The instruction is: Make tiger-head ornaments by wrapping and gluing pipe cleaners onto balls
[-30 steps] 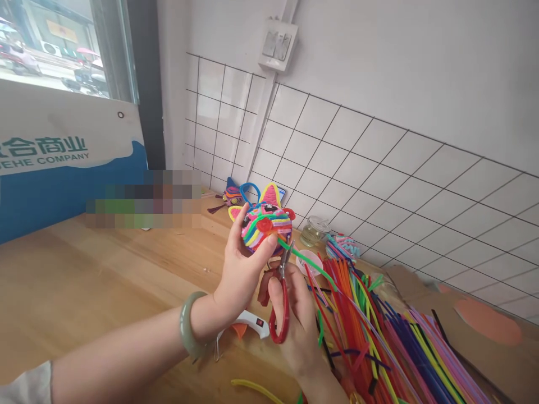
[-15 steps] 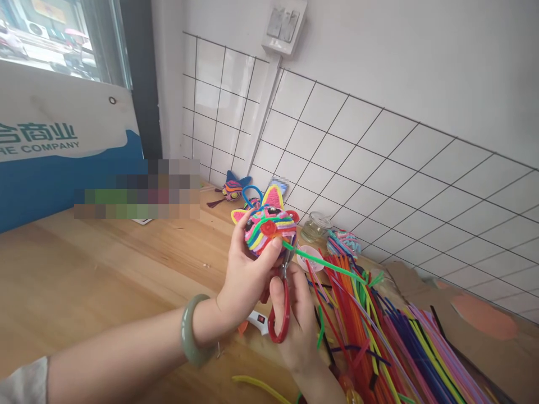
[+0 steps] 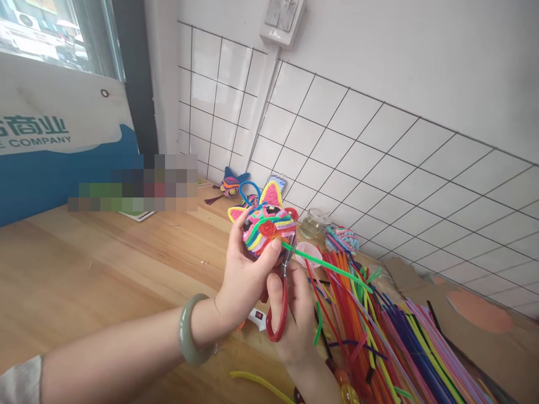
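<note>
A round, striped animal head made of coloured pipe cleaners [image 3: 264, 230], with pink-and-yellow ears, dark eyes and a red nose, is gripped by my left hand [image 3: 244, 275]. From its lower right side a long green pipe cleaner [image 3: 332, 266] sticks out to the right. My right hand [image 3: 295, 314] has its fingers through the red handles of scissors [image 3: 283, 306]. Their metal blades meet the green pipe cleaner close to the head; whether they are fully closed I cannot make out.
Many loose coloured pipe cleaners [image 3: 404, 342] lie at the right beside cardboard [image 3: 467, 336]. Behind stand a glass jar [image 3: 315, 223], a pale pink dish [image 3: 309, 255] and a blue-eared animal head [image 3: 230, 184]. Under my hands lies a white tool with a red switch [image 3: 256, 318].
The whole view has shifted slightly. My hands, the animal head and the scissors keep nearly the same pose, and the green pipe cleaner still runs out past the blades.
</note>
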The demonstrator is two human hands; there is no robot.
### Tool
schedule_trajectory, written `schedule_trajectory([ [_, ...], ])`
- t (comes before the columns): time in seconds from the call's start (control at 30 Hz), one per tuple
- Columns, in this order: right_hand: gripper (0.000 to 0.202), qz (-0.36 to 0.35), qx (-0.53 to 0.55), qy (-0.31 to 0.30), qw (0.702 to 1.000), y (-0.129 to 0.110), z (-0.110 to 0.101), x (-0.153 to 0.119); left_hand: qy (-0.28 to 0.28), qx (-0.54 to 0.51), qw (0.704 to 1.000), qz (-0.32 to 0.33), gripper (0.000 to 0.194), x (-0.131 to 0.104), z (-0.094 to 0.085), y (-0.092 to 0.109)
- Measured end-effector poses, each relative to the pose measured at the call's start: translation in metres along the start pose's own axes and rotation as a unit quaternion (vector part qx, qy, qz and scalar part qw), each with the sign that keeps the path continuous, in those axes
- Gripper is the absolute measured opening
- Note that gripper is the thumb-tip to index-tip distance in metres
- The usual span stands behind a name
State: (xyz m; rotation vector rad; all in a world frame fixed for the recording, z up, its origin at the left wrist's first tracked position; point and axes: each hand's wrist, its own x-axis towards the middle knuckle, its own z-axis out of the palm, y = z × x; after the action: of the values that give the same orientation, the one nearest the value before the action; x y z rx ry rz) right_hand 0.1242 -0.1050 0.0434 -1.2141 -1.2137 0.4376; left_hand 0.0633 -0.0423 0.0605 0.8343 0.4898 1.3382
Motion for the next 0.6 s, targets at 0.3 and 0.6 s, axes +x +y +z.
schedule_trajectory([
  [0.3,0.019,0.033,-0.006,0.0,0.999,0.0055,0.001,-0.0025,-0.002,0.007,1.0,0.009,0.058,0.0011,-0.0016,-0.0062],
  [0.6,0.014,-0.002,-0.12,0.025,0.992,0.0076,-0.0005,-0.0011,-0.012,0.013,1.0,0.015,0.056,0.001,-0.0022,-0.009],
])
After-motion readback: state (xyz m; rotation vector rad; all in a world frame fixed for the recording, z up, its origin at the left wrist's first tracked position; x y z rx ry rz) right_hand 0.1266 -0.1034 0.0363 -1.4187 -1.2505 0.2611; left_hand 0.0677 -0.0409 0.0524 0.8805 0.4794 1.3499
